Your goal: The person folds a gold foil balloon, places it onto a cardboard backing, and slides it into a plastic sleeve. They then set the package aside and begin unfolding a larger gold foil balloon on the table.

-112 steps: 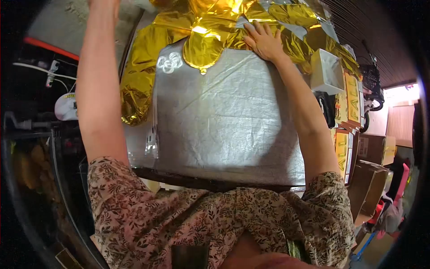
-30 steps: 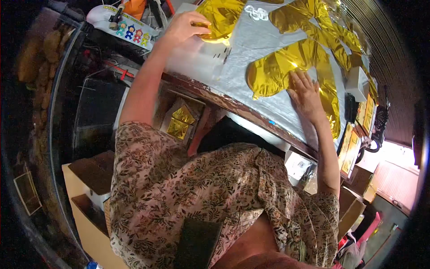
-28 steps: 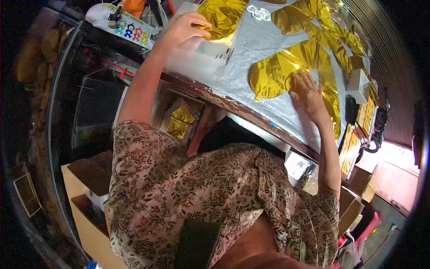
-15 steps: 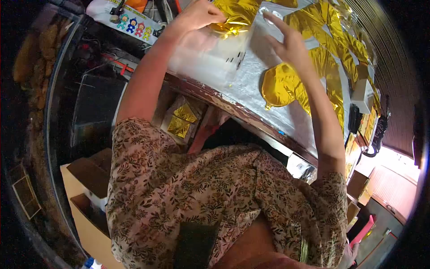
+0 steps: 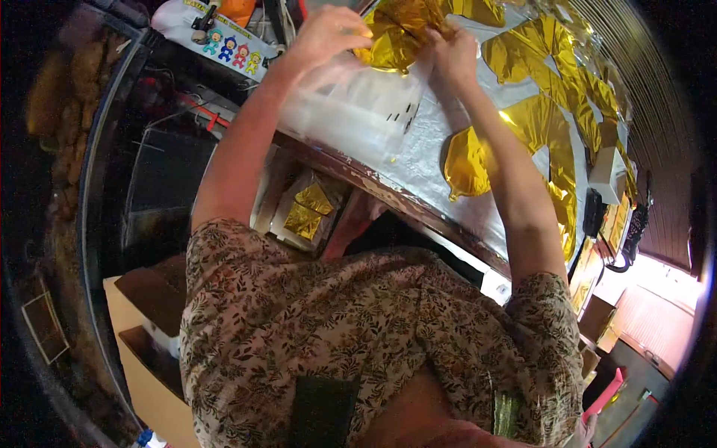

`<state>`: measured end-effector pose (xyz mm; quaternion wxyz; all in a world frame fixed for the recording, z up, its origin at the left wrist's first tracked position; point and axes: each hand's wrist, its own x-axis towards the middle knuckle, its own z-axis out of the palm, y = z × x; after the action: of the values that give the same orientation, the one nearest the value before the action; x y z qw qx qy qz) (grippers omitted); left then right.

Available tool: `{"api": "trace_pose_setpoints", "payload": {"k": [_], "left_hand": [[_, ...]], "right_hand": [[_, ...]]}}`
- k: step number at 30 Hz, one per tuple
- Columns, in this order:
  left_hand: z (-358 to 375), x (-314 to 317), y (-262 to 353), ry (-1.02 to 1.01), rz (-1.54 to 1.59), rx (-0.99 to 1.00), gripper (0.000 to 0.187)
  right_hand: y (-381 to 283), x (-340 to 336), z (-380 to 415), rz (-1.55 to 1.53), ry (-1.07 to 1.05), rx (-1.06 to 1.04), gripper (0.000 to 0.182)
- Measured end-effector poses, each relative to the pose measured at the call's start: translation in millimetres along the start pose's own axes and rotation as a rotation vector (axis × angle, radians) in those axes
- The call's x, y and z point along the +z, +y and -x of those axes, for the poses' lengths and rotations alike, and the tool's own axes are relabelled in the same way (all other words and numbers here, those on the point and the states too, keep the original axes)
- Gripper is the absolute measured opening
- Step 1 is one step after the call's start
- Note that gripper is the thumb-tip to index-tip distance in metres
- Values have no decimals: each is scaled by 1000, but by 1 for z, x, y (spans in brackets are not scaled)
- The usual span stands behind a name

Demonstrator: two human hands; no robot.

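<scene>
A shiny gold foil balloon (image 5: 392, 46), flat and crinkled, is between my two hands at the top of the view. My left hand (image 5: 328, 37) is slightly blurred, its fingers bent and closed at the balloon's left edge. At its upper right, the fingers of my right hand (image 5: 455, 58) pinch bunched foil. Below the balloon lies a stack of clear plastic (image 5: 351, 112) at the table's edge. Another flat gold foil balloon (image 5: 467, 164), with a rounded end and small tab, lies on the silvery table covering (image 5: 426, 153) beneath my right forearm.
More gold foil pieces (image 5: 538, 123) spread over the right of the table. A white box (image 5: 609, 175) stands at its right end. A skateboard deck with cartoon figures (image 5: 224, 41) is at upper left. Cardboard boxes (image 5: 146, 358) stand at lower left, and an open drawer (image 5: 310, 209) holds gold foil.
My right hand has moved up and left from above the silvery covering and now pinches the gold balloon. The foil is lifted and more crumpled. My left hand has shifted slightly.
</scene>
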<state>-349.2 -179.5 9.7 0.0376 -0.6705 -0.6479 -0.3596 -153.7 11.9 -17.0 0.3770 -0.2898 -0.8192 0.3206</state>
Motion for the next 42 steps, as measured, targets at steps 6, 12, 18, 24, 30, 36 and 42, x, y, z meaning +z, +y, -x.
{"api": "trace_pose_setpoints", "payload": {"k": [6,12,18,24,30,36,42], "left_hand": [[-2,16,-2,-185,88,-132,28],[-9,14,3,-222,106,-185,17],[-22,26,-23,-225,203,-308,19],[-54,22,-37,-291,514,-689,23],[-79,29,-50,-239,501,-558,19],[-91,14,0,-181,501,-576,21],[-94,23,53,542,-111,141,11]], "right_hand": [[7,17,2,-96,-154,-131,24],[10,16,4,-81,-233,-100,22],[18,14,-10,-58,-236,-221,26],[15,4,-18,-83,-359,-168,31],[3,-6,-22,-209,-472,-17,41],[9,10,-19,-313,-374,17,28],[-9,-10,-77,-466,-208,105,14]]}}
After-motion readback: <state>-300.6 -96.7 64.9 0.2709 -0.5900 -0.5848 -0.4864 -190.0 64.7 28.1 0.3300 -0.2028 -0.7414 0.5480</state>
